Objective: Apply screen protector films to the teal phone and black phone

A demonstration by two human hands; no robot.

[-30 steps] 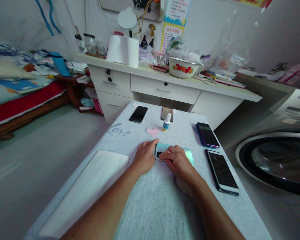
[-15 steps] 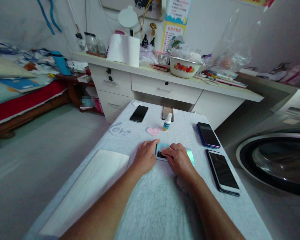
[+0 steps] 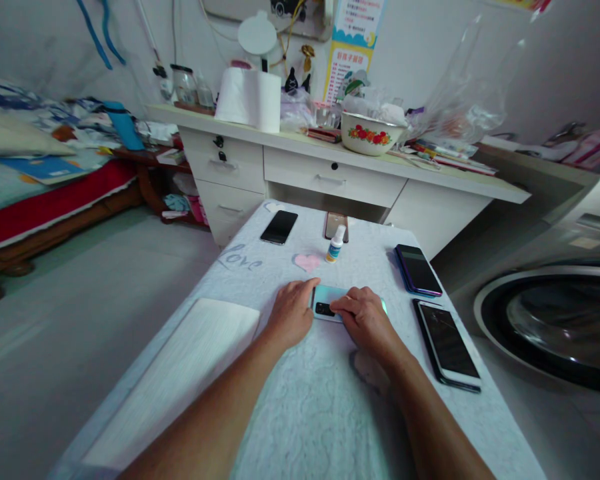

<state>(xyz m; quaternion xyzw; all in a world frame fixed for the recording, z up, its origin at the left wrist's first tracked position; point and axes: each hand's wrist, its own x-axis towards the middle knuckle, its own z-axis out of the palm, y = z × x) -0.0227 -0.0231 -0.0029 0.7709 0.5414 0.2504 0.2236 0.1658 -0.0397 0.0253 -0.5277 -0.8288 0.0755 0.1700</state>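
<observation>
A light-blue smartphone [image 3: 329, 293] lies back up on the cloth-covered table, its dark camera block toward the left end. My left hand [image 3: 291, 313] grips that left end, the finger nearest the phone reaching its far corner. Over the phone's middle and right part bends my right hand [image 3: 364, 317], its fingers pinched together at the edge of the camera block. What the pinch holds, if anything, is hidden. Just beyond the phone stands a small white spray bottle [image 3: 335, 245] with a blue and yellow label.
A white folded cloth or paper [image 3: 180, 373] lies left of my forearm. On the right are a white-framed phone [image 3: 450, 343] and stacked dark phones [image 3: 418, 270]. A black phone [image 3: 279, 227] and another phone or case [image 3: 337, 227] lie at the far end. A washing machine [image 3: 580, 220] stands right.
My right hand has shifted slightly right across the phone's back, uncovering more of the camera block and covering more of the right end. My left hand stays at the left end.
</observation>
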